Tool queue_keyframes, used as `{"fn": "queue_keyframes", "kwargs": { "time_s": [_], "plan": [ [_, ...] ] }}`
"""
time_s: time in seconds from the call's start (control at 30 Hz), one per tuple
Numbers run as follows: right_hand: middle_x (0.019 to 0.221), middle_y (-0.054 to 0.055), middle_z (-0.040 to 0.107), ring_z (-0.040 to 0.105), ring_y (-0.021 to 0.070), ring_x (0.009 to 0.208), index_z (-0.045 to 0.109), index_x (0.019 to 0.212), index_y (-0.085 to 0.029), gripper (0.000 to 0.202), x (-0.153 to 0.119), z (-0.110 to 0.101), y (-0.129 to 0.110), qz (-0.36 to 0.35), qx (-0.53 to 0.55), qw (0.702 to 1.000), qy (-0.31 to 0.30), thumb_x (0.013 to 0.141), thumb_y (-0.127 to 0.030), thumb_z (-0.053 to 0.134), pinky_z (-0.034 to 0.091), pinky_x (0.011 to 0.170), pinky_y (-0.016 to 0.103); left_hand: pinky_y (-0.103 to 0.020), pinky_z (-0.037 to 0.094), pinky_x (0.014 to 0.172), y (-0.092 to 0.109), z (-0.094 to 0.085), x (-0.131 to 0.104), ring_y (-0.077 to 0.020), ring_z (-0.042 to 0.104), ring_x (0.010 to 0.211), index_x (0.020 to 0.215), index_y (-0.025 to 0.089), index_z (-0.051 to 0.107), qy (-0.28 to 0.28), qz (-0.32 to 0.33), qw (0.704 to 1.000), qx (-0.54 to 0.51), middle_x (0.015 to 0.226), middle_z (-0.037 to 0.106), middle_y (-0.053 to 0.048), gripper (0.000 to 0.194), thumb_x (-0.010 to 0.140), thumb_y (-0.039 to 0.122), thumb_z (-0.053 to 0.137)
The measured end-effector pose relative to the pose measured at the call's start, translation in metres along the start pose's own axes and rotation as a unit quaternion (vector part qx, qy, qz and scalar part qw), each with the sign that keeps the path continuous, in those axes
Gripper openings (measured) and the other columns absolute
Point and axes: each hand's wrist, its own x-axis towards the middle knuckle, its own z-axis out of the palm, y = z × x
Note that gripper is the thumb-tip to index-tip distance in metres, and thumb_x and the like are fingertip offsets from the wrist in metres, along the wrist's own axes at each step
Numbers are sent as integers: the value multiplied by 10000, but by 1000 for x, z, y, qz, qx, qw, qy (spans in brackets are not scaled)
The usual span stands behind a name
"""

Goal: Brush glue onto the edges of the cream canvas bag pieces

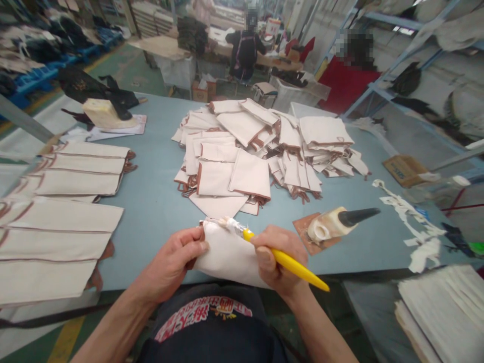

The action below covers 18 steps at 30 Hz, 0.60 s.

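Note:
Near the front edge of the table, my left hand (181,254) pinches the left end of a cream fabric piece (227,254) with brown trim. My right hand (282,257) is closed around a yellow brush (298,269), its handle slanting down to the right. The whitish bristles touch the fabric's upper edge, close to my left fingers. Right of my right hand, a glue-stained container (328,224) with a dark pointed nozzle rests on a brown square (302,233). Beyond my hands lies a heap of similar cream pieces (249,174) with brown edging.
Rows of cream pieces (81,174) cover the table's left side. A yellowish block (104,113) sits at the back left. White scraps (425,252) and a cardboard box (404,170) are at the right. Fabric is stacked (446,307) at lower right. People work beyond the table.

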Motion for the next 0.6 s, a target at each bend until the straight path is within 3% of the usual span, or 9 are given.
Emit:
{"fn": "queue_keyframes", "kwargs": {
  "time_s": [0.17,0.33,0.47,0.53,0.6],
  "plan": [
    [630,-24,659,621,135,496,665,961,-235,201,-8,-5,-3,45,14,997,63,1081,-314,524,508,497,258,-215,463,625,-3,-2,1,-150,590,677,875,131,797,16,5,1000,11,721,706,-27,331,701,410,837],
    [670,-21,704,662,132,539,660,961,-240,196,-5,4,-1,33,28,999,9,1082,-282,512,541,541,251,-221,413,589,-6,-3,3,-134,530,624,851,132,780,-1,11,999,46,693,682,-19,290,753,404,797],
    [644,-29,666,639,138,517,658,969,-246,184,-6,0,4,63,14,997,39,1077,-306,521,502,502,259,-232,430,617,-9,-6,5,-154,564,667,916,138,789,-16,25,997,68,736,711,-31,295,800,407,755],
    [624,-32,636,615,138,504,669,961,-245,196,-10,-4,2,68,23,996,57,1070,-352,547,489,495,265,-262,472,669,-10,-7,5,-186,606,733,934,147,787,-19,59,991,117,794,737,-44,275,855,397,704],
    [627,-32,622,600,138,501,685,955,-243,208,-14,-8,-3,84,25,993,79,1061,-380,570,490,502,275,-279,481,691,-10,-7,4,-197,618,753,859,164,764,4,134,966,219,807,735,-41,216,909,331,637]
  ]
}}
